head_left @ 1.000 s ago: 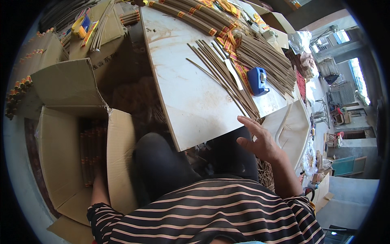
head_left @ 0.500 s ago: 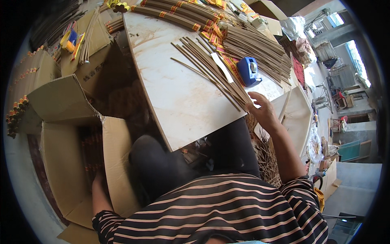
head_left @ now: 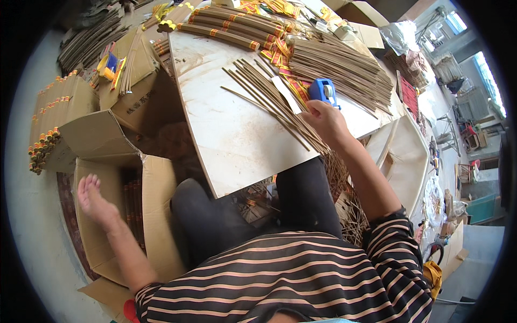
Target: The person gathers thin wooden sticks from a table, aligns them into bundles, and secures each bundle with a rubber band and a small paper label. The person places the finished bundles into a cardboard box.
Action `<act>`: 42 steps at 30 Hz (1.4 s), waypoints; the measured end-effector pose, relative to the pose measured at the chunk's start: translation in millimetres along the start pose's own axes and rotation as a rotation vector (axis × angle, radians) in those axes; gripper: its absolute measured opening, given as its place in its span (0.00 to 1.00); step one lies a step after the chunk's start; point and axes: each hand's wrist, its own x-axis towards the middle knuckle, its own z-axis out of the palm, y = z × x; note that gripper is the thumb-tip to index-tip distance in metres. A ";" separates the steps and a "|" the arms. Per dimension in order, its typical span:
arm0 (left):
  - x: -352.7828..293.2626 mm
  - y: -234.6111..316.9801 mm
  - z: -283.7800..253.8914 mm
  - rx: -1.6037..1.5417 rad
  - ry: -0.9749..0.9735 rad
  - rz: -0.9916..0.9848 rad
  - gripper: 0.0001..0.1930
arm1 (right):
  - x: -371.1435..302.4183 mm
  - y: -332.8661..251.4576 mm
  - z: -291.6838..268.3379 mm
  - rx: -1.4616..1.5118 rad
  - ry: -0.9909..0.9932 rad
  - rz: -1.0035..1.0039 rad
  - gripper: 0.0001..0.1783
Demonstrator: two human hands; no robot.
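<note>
My left hand (head_left: 96, 200) is raised over the open cardboard box (head_left: 159, 207), its fingers spread and nothing in it. Dark bundles with reddish bands (head_left: 132, 207) stand inside that box, partly shaded. On the white tabletop (head_left: 231, 145), my right hand (head_left: 327, 123) is curled just in front of the blue tape dispenser (head_left: 323, 92), fingers drawn together; what they hold, if anything, is hidden. Beneath and beside it lie loose thin brown sticks (head_left: 264, 99), looking like incense sticks, with a white paper strip (head_left: 285, 94) across them.
Banded stick bundles (head_left: 218, 33) and a large pile of loose sticks (head_left: 344, 67) cover the table's far side, among red-and-yellow labels (head_left: 277, 58). A white tray (head_left: 412, 156) stands right of the table. More stacked bundles (head_left: 56, 116) are at the far left.
My left hand has come up out of the cardboard box and spread its fingers. My right hand has moved forward and left to the tape dispenser, its fingers curling in.
</note>
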 end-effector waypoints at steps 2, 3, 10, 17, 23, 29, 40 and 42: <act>-33.6 25.6 53.5 -0.136 -0.131 0.034 0.11 | 23.4 1.1 13.7 -0.126 -0.068 -0.016 0.22; -49.4 34.3 80.1 -0.274 -0.219 -0.042 0.11 | 30.1 -0.1 17.5 -0.145 -0.092 -0.012 0.21; -137.5 63.3 234.5 -0.555 -0.577 -0.321 0.08 | 55.6 13.1 34.4 -0.133 -0.103 -0.117 0.13; -161.7 19.8 247.7 -0.368 -0.715 -0.531 0.08 | 65.5 32.6 39.8 -0.096 0.027 -0.064 0.12; -164.0 15.6 246.1 -0.342 -0.799 -0.774 0.10 | 88.6 28.4 21.0 -0.064 -0.010 0.044 0.16; -178.1 11.7 247.6 -0.294 -0.942 -0.960 0.16 | 77.5 1.2 15.4 -0.551 -0.006 -0.113 0.10; -192.9 14.3 251.2 -0.271 -1.083 -0.956 0.16 | 113.3 125.6 -57.5 -0.418 0.191 0.095 0.20; -192.9 16.6 251.8 -0.277 -1.096 -0.950 0.16 | 123.6 147.7 -58.8 -0.514 0.236 0.008 0.23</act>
